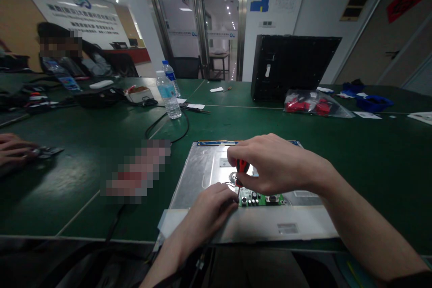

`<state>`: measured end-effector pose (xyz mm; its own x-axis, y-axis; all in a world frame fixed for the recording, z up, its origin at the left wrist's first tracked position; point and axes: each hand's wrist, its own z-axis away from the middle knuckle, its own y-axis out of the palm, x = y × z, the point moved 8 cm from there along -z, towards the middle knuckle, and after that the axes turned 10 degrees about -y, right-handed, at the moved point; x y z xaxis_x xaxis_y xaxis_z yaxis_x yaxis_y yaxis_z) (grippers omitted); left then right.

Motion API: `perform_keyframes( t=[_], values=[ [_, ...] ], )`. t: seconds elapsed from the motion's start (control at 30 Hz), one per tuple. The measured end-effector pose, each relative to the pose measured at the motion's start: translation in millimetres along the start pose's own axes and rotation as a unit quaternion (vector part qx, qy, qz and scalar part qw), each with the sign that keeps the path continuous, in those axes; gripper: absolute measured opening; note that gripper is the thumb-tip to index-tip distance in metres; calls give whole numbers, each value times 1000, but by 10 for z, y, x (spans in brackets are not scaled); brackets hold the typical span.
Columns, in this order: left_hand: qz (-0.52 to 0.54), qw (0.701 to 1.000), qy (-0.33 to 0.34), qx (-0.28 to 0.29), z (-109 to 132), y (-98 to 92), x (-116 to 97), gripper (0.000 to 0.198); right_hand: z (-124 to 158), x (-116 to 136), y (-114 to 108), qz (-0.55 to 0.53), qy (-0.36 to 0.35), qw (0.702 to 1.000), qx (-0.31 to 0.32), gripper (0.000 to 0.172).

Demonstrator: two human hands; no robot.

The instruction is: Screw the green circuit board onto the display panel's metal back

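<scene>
My right hand (275, 164) grips a red and black screwdriver (242, 166), held upright with its shaft pointing down. The tip meets the left end of a green circuit board (258, 199), close to my left fingertips. My left hand (218, 200) rests low beside that end of the board, fingers drawn together; whatever they pinch, if anything, is hidden. Beneath both hands lies a silvery metal display panel (194, 175), flat on the green table. A pale strip (256, 225) runs along the panel's near edge. My right hand covers part of the panel's middle.
Two water bottles (168, 96) stand behind a black cable (187, 128) on the green table (216, 121). A black monitor housing (293, 67) and a plastic bag with red parts (315, 104) are at the back right. Another person's hand (15, 153) is at far left.
</scene>
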<state>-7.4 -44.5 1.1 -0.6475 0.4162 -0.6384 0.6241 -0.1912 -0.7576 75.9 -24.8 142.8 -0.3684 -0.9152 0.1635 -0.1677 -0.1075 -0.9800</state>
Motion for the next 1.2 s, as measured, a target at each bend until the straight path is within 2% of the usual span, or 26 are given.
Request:
perform_keyframes(
  t=[0.43, 0.67, 0.87, 1.2],
  values=[
    [-31, 1000, 3, -5, 4, 10, -30, 15, 3, 28, -5, 37, 13, 999, 10, 2],
    [-14, 1000, 5, -7, -5, 18, 6, 11, 39, -15, -9, 35, 23, 999, 13, 14],
    [-13, 1000, 4, -8, -9, 16, 2, 13, 21, -1, 2, 30, 18, 999, 8, 8],
    [-12, 1000, -9, 6, -4, -14, -45, 13, 2, -59, -23, 49, 50, 997, 10, 14]
  ],
)
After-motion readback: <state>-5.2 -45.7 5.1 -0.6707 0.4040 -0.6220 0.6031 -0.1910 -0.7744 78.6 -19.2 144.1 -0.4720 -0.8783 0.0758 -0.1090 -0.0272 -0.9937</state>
